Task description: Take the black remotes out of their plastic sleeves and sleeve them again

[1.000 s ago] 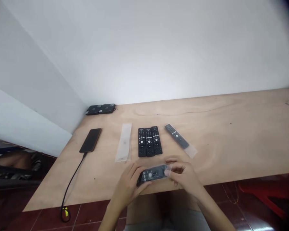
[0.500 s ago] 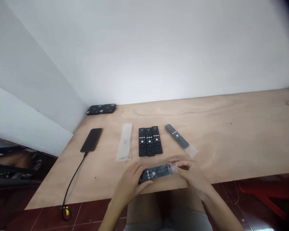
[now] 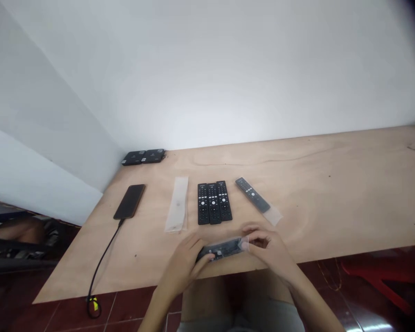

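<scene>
Near the front edge of the table [image 3: 332, 207], the left hand [image 3: 181, 262] curls around one end of a wrapped remote [image 3: 229, 248] while the right hand [image 3: 268, 249] pinches the other. Beyond lie three bare remotes [image 3: 213, 210], one bagged remote [image 3: 252, 194] and one flat sleeve [image 3: 177, 203]. The held one looks dark, pale-buttoned, glossy with clear film.

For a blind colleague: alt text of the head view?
Left hand and right hand hold a bagged remote over a wooden table. Beyond lie three bare remotes, a plastic sleeve, another bagged remote and a cabled phone.
</scene>
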Demonstrator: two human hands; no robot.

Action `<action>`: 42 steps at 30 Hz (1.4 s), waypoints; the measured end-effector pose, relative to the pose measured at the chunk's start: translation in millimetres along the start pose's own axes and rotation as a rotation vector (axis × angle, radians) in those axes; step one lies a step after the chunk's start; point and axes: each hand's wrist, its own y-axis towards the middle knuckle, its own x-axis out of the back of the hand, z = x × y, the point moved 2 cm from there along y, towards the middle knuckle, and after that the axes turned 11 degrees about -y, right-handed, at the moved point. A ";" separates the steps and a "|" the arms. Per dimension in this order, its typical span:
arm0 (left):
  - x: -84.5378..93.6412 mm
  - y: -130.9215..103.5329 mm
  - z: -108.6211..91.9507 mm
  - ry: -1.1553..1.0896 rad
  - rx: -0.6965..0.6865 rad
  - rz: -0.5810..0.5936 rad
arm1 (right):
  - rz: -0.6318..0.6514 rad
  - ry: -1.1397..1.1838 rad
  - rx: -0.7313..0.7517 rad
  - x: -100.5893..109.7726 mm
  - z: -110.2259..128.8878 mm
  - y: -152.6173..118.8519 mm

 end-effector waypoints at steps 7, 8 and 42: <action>3.8 -1.6 0.1 -0.055 0.039 0.013 | 0.083 -0.069 0.017 0.2 9.7 -1.8; 4.3 -1.4 -0.1 -0.062 0.044 0.017 | 0.091 -0.066 0.013 -0.9 10.7 -1.9; 4.4 1.6 12.5 -0.138 0.042 -0.098 | -0.190 0.165 -0.281 92.3 -24.2 -20.2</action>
